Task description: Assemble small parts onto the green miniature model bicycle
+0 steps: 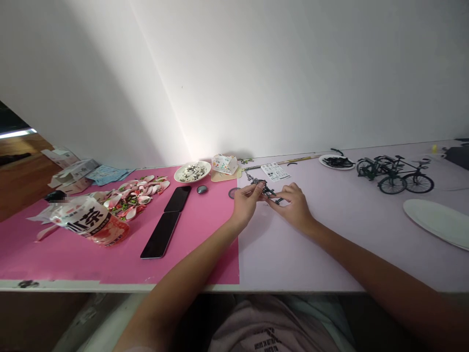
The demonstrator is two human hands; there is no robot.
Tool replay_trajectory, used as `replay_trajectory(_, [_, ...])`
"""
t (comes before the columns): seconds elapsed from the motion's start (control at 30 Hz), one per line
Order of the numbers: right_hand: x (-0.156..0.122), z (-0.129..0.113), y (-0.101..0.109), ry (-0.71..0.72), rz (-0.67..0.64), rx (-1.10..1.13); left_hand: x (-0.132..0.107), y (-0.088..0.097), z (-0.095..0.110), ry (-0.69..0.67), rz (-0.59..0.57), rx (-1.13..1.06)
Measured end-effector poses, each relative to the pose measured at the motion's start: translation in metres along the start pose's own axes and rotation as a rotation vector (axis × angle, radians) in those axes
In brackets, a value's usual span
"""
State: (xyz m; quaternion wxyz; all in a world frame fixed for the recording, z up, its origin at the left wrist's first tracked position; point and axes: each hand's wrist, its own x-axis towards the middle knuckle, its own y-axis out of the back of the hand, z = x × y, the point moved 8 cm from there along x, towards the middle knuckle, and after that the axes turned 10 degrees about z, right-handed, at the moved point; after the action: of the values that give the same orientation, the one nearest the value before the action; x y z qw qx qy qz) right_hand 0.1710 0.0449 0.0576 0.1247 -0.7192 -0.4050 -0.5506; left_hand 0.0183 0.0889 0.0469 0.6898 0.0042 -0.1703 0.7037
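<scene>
My left hand (246, 203) pinches a small dark model bicycle frame (269, 189) between thumb and fingers, a little above the table's pale half. From the other side, the fingertips of my right hand (293, 205) close on its lower right end. Fingers cover part of the frame, so its finer parts are hard to make out. Just left of my left hand lies a small spoked wheel (232, 193), partly hidden by that hand. Behind the hands is a printed parts sheet (275, 171).
Assembled model bicycles (406, 182) stand at right, near a plate of black parts (336, 162) and a white oval plate (436, 222). Leftward lie two dark phones (161, 234), a mouse (202, 189), a dish of small pieces (192, 172), pink petal-like pieces (137, 193) and a labelled bag (91, 222).
</scene>
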Motion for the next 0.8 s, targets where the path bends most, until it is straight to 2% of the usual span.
replay_trajectory(0.37, [0.004,0.001,0.005,-0.055,0.020,0.051,0.001,0.002,0.000,0.015,0.000,-0.014])
replay_trajectory(0.8, [0.004,0.007,0.004,-0.129,-0.019,0.054,0.000,0.005,-0.001,0.065,0.014,0.028])
